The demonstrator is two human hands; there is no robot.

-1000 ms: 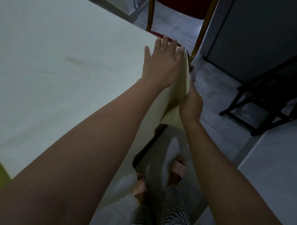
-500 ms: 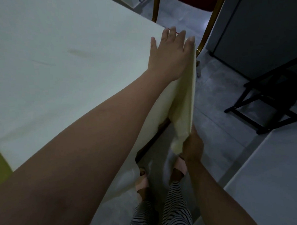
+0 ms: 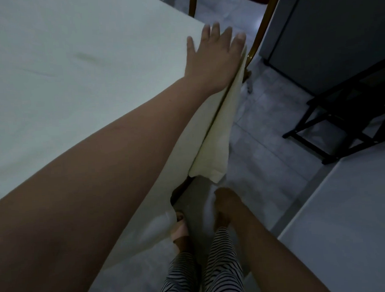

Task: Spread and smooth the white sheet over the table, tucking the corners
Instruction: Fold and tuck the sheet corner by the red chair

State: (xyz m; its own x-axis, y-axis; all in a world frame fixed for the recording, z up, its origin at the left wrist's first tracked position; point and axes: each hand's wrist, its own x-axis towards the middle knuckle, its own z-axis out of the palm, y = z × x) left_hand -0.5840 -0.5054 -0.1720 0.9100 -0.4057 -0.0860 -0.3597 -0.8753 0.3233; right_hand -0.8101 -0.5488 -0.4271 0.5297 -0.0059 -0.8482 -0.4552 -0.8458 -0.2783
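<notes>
Your left hand [image 3: 214, 56] presses flat, fingers spread, on the far corner of the spread white cloth sheet [image 3: 74, 84], while your blurred right hand [image 3: 226, 201] hangs just below its draped flap, finger state unreadable.

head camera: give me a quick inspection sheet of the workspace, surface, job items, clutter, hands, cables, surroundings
surface: covered by the white sheet, mostly flat, with a faint crease and a dark mark near the middle
job's things: corner flap of the sheet hangs folded off the corner, not tucked
clutter: nothing seen
hands: left hand lies flat with straight fingers, pressing the sheet at the corner; right hand is low, below the flap, and looks apart from it; it is blurred, so its fingers are unclear
cables: nothing seen
surroundings: gold-framed chair just past the corner, black folding stand on the tiled floor, grey cabinet behind
</notes>
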